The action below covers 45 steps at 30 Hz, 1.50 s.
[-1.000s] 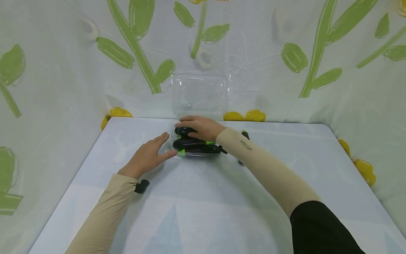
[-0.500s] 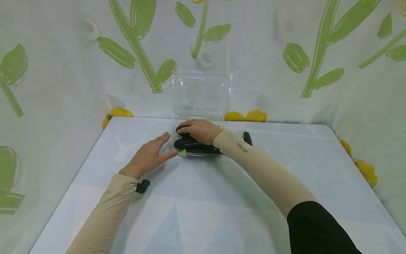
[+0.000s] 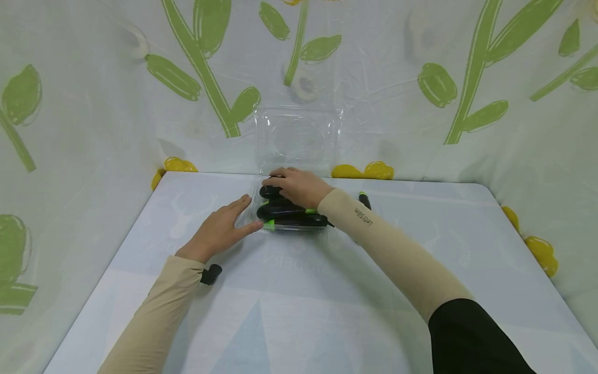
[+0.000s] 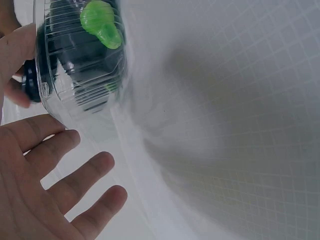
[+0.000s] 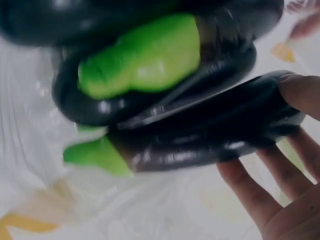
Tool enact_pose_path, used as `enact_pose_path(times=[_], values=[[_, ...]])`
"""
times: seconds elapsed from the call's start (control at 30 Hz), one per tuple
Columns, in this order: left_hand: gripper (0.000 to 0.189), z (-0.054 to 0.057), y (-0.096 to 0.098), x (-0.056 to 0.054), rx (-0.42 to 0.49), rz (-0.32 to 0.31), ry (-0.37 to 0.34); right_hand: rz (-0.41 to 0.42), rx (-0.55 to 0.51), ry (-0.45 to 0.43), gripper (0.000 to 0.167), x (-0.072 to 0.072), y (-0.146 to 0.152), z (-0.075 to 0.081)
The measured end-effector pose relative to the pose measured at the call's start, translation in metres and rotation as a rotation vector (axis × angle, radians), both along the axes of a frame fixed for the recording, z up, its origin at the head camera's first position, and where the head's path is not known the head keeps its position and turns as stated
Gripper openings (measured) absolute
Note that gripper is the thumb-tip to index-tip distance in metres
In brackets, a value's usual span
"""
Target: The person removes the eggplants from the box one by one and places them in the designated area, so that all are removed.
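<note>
My left hand lies with extended fingers and thumb against the left end of a clear plastic clamshell box. Inside the box, several dark purple eggplants with bright green stem caps lie lengthwise, piled on one another. At the far side of the box, my right hand grips an eggplant, thumb on one side and fingers on the other, as the right wrist view shows. That eggplant lies beside the others, its green cap pointing away from the hand. In the head view the right hand partly covers it.
The box's clear lid stands raised at the back, near the patterned curtain. Another eggplant lies on the white table right of the box, partly hidden by the right sleeve.
The right hand dipped slightly toward the near side, then moved back toward the far side of the box with the eggplant. The left hand has stayed at the box's left end.
</note>
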<state>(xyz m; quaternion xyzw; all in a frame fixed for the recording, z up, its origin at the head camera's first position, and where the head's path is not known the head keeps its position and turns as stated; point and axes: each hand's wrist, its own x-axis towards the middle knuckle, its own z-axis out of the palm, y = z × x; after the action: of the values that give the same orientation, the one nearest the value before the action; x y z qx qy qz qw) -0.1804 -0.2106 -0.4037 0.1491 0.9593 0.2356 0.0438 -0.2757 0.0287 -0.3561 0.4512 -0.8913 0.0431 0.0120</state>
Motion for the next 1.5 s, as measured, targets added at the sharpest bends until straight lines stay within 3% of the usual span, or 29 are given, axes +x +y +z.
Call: enact_pose_path(times=[0.4, 0.67, 0.77, 0.9, 1.27, 1.5], values=[[0.089, 0.001, 0.002, 0.0, -0.025, 0.013, 0.0, -0.082, -0.266, -0.023, 0.051, 0.004, 0.035, 0.038], [0.089, 0.001, 0.004, 0.0, -0.028, 0.008, 0.01, -0.091, -0.469, 0.062, 0.052, 0.013, 0.069, 0.055], [0.089, 0.0, 0.004, 0.0, -0.019, 0.007, 0.003, -0.098, -0.527, 0.095, 0.052, 0.017, 0.083, 0.055], [0.091, -0.002, 0.003, 0.0, -0.013, 0.006, -0.001, -0.174, -0.58, 0.081, 0.05, 0.024, 0.106, 0.053], [0.09, -0.002, -0.001, 0.001, -0.011, 0.0, 0.011, -0.469, -0.691, -0.155, 0.054, 0.04, 0.167, 0.04], [0.09, -0.003, 0.002, 0.0, -0.021, -0.006, 0.011, -0.558, -0.693, -0.22, 0.056, 0.047, 0.198, 0.025]])
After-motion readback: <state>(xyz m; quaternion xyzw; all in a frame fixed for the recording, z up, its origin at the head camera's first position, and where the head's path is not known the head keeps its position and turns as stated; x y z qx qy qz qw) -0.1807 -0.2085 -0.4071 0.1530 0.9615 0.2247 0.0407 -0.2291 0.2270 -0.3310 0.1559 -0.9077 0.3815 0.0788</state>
